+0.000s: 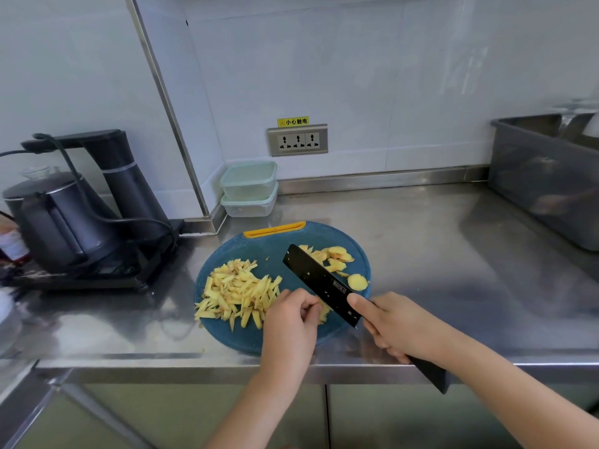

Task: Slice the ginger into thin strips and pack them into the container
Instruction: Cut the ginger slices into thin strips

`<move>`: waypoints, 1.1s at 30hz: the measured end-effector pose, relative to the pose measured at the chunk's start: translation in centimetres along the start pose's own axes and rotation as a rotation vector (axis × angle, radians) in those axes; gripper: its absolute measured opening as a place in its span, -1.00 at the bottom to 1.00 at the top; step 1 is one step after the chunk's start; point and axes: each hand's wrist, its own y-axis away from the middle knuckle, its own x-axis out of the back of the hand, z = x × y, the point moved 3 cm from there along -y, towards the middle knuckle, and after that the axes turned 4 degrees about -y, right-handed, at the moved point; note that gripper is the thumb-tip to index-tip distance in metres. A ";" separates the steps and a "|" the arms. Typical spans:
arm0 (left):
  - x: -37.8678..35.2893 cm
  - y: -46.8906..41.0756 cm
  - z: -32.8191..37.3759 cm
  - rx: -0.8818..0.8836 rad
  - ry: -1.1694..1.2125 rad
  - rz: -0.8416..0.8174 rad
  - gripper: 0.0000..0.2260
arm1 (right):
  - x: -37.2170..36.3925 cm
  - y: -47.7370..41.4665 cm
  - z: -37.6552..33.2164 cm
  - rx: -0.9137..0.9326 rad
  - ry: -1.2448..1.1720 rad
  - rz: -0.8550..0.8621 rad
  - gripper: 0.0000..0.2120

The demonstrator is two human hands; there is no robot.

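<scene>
Knife (319, 281) gripped by right hand (400, 330); left hand (291, 320) pinches ginger piece (324, 313).

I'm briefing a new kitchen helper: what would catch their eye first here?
The black knife stands out, held by the right grip over the round blue cutting board at centre. Left of the blade lies a pale yellow heap of ginger strips; the left grip pinches a ginger piece beside it.
</scene>
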 end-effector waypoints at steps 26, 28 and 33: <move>0.7 0.1 -0.2 -0.021 0.020 -0.055 -0.92 | -3.1 -1.9 -3.4 -0.065 0.335 0.068 -0.59; 0.7 0.2 -0.4 -0.004 0.034 -0.067 -0.90 | -2.4 -2.2 -2.6 -0.149 0.121 0.024 -0.76; 0.6 0.3 -0.3 0.010 0.045 -0.040 -0.92 | -1.1 0.2 -2.3 -0.153 -0.104 -0.034 -0.56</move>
